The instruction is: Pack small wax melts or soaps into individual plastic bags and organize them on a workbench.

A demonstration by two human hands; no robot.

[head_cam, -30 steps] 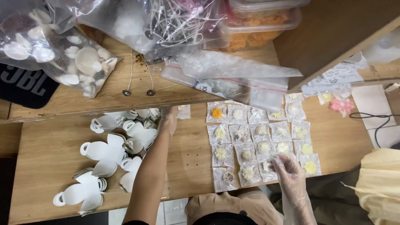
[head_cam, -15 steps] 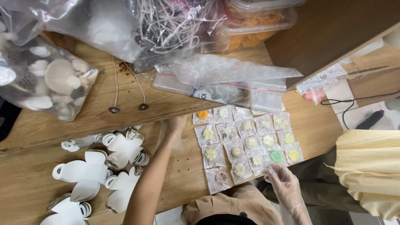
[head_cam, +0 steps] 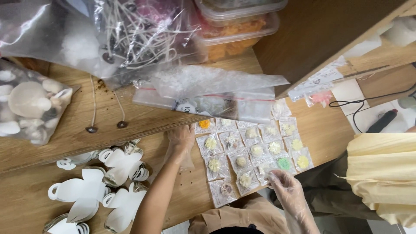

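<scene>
Several small clear packets (head_cam: pixel 251 151), each with a little flower-shaped piece in white, yellow, orange or green, lie in rows on the wooden table (head_cam: pixel 190 190). My left hand (head_cam: pixel 182 138), in a thin clear glove, rests flat on the table just left of the packets, under the shelf edge. My right hand (head_cam: pixel 284 184), also gloved, hovers at the near right corner of the rows, fingers by a packet next to the green one (head_cam: pixel 284 163). I cannot tell whether it pinches that packet.
White paper cut-outs with loop handles (head_cam: pixel 104 186) are spread at the left. A wooden shelf (head_cam: pixel 78 138) above carries a bag of shells (head_cam: pixel 30 108), a bag of wicks (head_cam: pixel 130 39), zip bags (head_cam: pixel 208 91) and plastic tubs (head_cam: pixel 238 26). A pale yellow cloth (head_cam: pixel 381 173) lies at the right.
The view has shifted, so everything sits lower left. My left hand stays beside the packets. My right hand has risen towards the near right packets.
</scene>
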